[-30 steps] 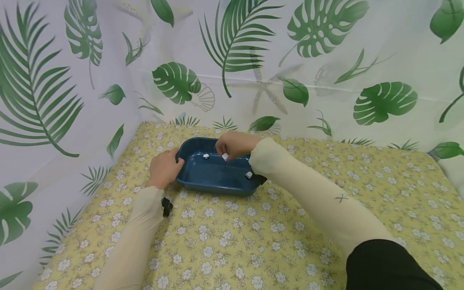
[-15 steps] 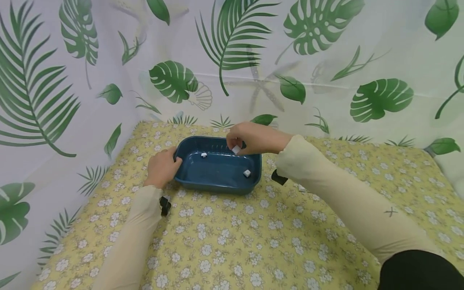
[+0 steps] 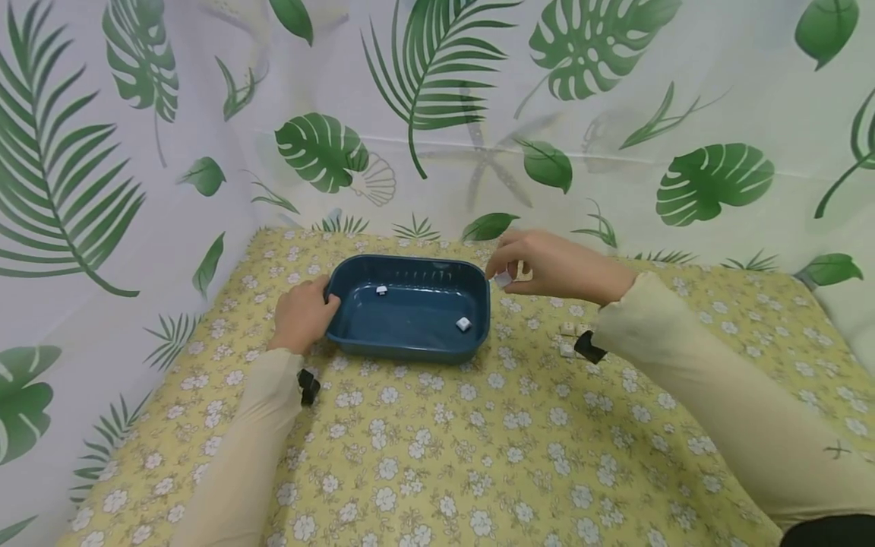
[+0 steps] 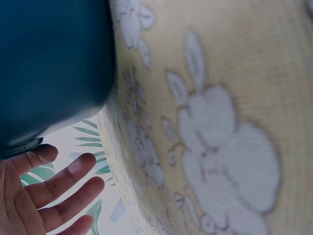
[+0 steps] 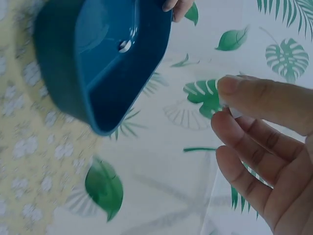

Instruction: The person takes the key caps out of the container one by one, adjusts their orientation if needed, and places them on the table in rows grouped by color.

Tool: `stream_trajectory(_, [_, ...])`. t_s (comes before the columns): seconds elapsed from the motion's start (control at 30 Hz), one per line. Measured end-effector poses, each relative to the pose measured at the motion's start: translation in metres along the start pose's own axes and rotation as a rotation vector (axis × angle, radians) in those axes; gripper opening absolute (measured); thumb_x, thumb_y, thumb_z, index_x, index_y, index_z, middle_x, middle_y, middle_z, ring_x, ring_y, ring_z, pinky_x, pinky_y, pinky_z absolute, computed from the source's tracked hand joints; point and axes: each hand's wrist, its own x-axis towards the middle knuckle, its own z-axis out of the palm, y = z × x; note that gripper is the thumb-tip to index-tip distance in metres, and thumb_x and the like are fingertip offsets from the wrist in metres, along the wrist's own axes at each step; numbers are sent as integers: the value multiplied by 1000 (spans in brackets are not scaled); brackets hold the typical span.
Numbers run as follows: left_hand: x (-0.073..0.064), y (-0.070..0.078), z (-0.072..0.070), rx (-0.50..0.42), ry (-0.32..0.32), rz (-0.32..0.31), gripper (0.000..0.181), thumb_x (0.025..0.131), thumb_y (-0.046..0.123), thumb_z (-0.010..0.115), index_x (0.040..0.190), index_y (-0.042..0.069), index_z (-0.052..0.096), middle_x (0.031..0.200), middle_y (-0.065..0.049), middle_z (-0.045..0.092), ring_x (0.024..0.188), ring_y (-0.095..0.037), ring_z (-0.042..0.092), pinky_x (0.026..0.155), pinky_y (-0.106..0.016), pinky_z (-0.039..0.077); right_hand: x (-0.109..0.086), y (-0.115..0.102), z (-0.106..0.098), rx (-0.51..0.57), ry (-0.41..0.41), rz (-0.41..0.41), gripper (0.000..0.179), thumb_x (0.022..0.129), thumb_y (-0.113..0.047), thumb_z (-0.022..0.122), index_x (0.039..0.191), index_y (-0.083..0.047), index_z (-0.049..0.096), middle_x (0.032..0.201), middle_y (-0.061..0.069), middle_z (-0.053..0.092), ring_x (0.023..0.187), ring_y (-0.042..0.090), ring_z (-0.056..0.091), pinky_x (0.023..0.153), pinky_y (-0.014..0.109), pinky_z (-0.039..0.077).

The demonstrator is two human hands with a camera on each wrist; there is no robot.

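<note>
Block: white, pinched between thumb and finger of the right hand, just outside the right end of the basin.
Left hand: grips the basin's left end, thumb at the rim.
Basin contents: two white pieces, one towards the back left, one near the right end.
Loose pieces: at least three on the tablecloth, partly hidden by a black wrist gadget; exact count unclear.
Backdrop: white, green leaves.
</note>
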Motion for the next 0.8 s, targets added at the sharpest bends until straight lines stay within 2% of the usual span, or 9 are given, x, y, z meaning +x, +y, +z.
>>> stream_trajectory(0.2, [0, 0, -1, -8, 2, 5, 43, 95, 25, 41, 130, 3, 53, 99, -23, 65, 76, -32, 61, 65, -44, 46, -25, 11, -1, 14, 53, 46, 19, 80, -2, 69, 96, -11, 73, 90, 2, 64, 75, 11, 59, 70, 31, 54])
stream_trajectory(0.4, [0, -1, -1, -16, 17, 12, 37, 95, 24, 41, 120, 3, 57, 90, -20, 64, 69, -30, 58, 59, -40, 41, -44, 21, 1, 12, 87, 64, 20, 77, 1, 71, 95, -9, 73, 89, 3, 65, 73, 11, 60, 67, 27, 54])
stream_trajectory(0.8, [-1, 0, 0, -13, 0, -3, 41, 95, 25, 40, 128, 3, 54, 100, -23, 64, 78, -33, 61, 66, -45, 46, -72, 32, 5, 58, 61, 173, 24, 78, 1, 71, 100, -8, 70, 96, 5, 66, 75, 10, 64, 67, 28, 55])
